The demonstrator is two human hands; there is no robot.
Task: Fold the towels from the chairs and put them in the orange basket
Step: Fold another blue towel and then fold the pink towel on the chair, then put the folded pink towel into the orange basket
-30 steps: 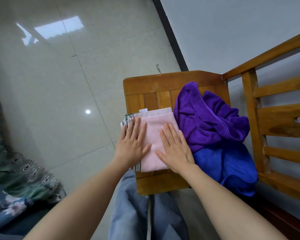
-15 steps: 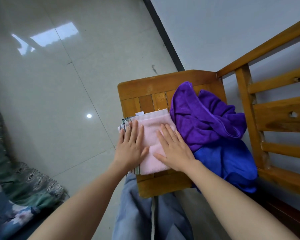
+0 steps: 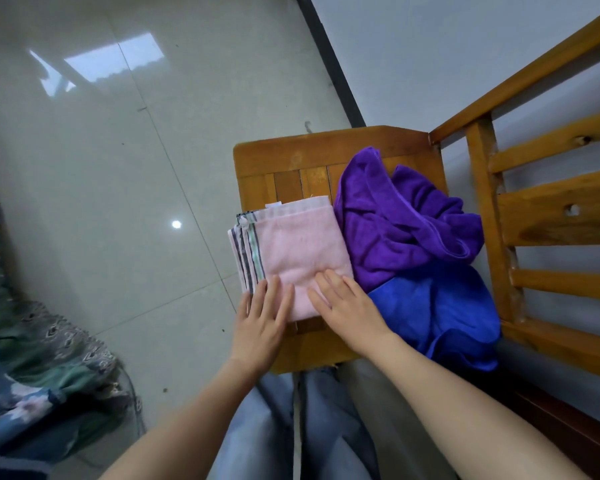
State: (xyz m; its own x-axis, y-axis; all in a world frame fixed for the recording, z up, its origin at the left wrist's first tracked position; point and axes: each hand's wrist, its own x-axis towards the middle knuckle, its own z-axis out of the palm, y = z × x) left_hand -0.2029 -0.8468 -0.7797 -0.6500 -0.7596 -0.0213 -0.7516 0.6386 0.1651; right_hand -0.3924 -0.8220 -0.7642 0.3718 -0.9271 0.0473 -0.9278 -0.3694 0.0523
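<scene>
Towel (image 3: pixel 298 251), pink, near edge beneath fingertips of left hand (image 3: pixel 260 323) and right hand (image 3: pixel 347 313).

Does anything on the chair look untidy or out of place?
Yes. The purple towel and blue towel lie crumpled in a heap on the right side of the chair, not folded. The folded pink towel sticks out past the chair's left edge, and its striped layers are uneven.
</scene>
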